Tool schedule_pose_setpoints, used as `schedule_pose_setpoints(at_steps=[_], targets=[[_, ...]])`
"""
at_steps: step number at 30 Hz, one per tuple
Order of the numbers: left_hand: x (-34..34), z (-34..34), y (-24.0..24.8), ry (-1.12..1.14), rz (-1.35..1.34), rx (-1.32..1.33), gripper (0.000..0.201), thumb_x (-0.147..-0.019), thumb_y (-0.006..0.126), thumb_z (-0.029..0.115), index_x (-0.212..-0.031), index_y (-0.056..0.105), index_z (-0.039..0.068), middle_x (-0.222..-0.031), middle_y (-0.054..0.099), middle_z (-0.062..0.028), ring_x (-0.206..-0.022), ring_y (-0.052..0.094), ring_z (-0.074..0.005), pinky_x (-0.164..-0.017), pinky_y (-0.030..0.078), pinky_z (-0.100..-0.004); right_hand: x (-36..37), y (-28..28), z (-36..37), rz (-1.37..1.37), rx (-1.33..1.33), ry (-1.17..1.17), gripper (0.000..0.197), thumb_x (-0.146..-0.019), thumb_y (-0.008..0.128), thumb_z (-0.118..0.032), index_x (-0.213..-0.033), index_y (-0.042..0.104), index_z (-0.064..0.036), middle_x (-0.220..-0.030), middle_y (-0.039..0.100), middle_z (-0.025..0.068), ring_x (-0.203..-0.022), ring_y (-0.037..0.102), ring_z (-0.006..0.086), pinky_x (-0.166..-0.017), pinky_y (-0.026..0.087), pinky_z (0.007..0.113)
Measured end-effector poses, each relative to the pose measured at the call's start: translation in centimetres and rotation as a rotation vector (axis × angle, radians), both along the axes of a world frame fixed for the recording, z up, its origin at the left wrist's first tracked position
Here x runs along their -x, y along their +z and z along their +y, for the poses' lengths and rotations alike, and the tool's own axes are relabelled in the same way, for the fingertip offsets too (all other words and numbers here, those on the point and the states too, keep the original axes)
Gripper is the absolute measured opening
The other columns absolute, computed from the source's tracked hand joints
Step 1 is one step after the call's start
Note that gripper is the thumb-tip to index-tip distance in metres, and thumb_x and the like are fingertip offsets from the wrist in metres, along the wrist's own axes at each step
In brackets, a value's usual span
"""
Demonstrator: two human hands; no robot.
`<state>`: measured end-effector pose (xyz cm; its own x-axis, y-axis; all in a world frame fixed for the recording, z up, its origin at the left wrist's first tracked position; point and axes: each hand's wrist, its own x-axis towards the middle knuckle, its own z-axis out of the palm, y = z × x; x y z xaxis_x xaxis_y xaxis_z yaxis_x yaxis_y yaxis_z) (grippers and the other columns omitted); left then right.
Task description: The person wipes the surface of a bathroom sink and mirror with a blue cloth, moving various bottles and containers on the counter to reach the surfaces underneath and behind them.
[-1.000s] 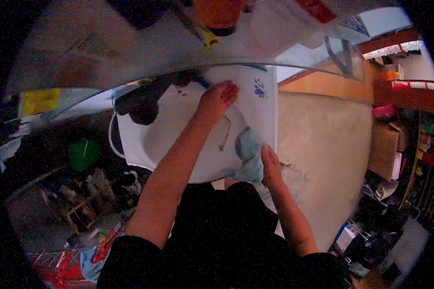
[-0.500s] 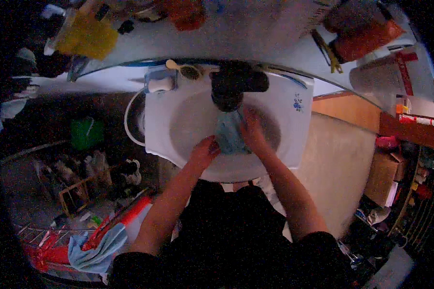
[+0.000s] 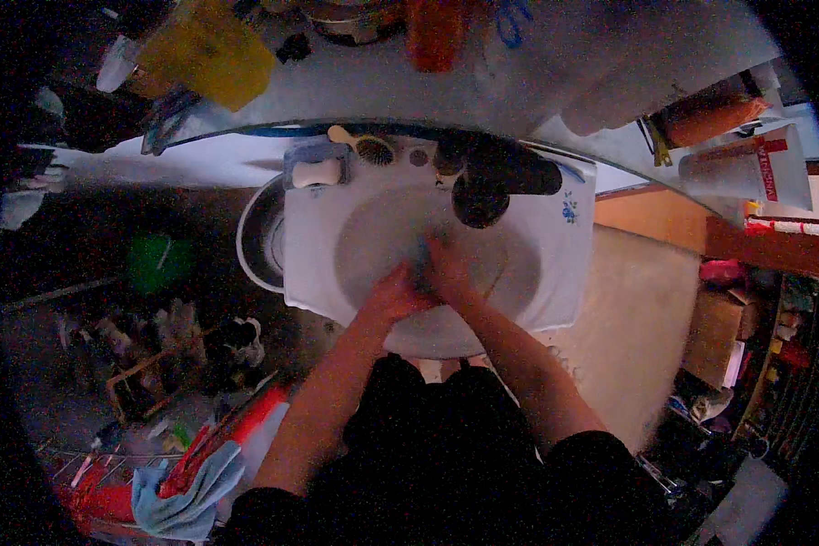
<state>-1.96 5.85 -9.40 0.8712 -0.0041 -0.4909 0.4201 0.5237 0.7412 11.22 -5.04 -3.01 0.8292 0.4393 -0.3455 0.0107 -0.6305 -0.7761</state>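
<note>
Both hands meet over the white basin (image 3: 555, 282). Left hand (image 3: 393, 293) and right hand (image 3: 448, 268) are pressed together, apparently clamped on a pale blue cloth (image 3: 421, 257), barely visible between them, below the dark tap (image 3: 480, 196).

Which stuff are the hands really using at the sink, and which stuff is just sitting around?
In use:
left hand
right hand
bluish cloth, pressed between both hands
white sink

Just lying about:
soap bar in its dish
comb
blue rag on the floor
green tub
</note>
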Motion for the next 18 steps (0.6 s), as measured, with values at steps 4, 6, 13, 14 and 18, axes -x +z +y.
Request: schedule_pose_setpoints(at_steps=[4, 6, 13, 14, 18], targets=[[-3.1, 1.0, 4.5, -0.004, -0.045, -0.395, 0.062, -0.099, 0.055, 0.032, -0.152, 0.031, 0.01, -0.148, 0.044, -0.0148, -0.13, 0.048, -0.0353, -0.109, 0.038, -0.0537, 2.9, 3.8, 0.0, -0.247, -0.206, 0.202, 0.028, -0.09, 0.065, -0.022, -0.116, 0.059, -0.0113, -0.112, 0.064, 0.0212, -0.102, 0.062, 0.0428, -0.084, 0.049, 0.05], [-3.2, 2.6, 6.6, -0.032, -0.096, -0.522, 0.059, -0.1, 0.054, 0.029, -0.151, 0.034, 0.008, -0.145, 0.049, -0.014, -0.13, 0.05, -0.0328, -0.111, 0.039, -0.0476, 4.3, 8.0, 0.3, -0.263, -0.285, 0.221, 0.026, -0.092, 0.065, -0.024, -0.113, 0.059, -0.0112, -0.109, 0.065, 0.0204, -0.101, 0.062, 0.0423, -0.084, 0.049, 0.049], [-4.7, 1.6, 5.9, -0.017, -0.051, -0.695, 0.047, -0.099, 0.055, 0.027, -0.14, 0.046, 0.005, -0.134, 0.057, -0.0129, -0.124, 0.054, -0.0302, -0.102, 0.046, -0.0435, 1.9, 3.3, 0.0, -0.146, -0.042, 0.243, 0.021, -0.095, 0.06, -0.027, -0.107, 0.062, -0.0097, -0.104, 0.066, 0.017, -0.095, 0.064, 0.0413, -0.08, 0.05, 0.049], [-4.5, 1.6, 6.0, 0.027, -0.034, -0.658, 0.046, -0.099, 0.055, 0.027, -0.138, 0.048, 0.005, -0.133, 0.057, -0.0128, -0.123, 0.054, -0.0302, -0.1, 0.047, -0.044, 0.1, 1.7, 0.0, -0.111, 0.005, 0.203, 0.02, -0.096, 0.059, -0.026, -0.106, 0.062, -0.0093, -0.104, 0.066, 0.0173, -0.095, 0.063, 0.0415, -0.08, 0.05, 0.049], [-2.8, 0.1, 7.2, 0.264, -0.02, -0.415, 0.041, -0.098, 0.055, 0.028, -0.132, 0.053, 0.004, -0.127, 0.06, -0.0126, -0.119, 0.056, -0.0301, -0.093, 0.051, -0.0452, -5.5, -0.4, -1.6, -0.272, 0.065, 0.396, 0.022, -0.096, 0.056, -0.022, -0.113, 0.062, -0.0092, -0.108, 0.065, 0.0201, -0.096, 0.063, 0.0418, -0.08, 0.05, 0.049]])
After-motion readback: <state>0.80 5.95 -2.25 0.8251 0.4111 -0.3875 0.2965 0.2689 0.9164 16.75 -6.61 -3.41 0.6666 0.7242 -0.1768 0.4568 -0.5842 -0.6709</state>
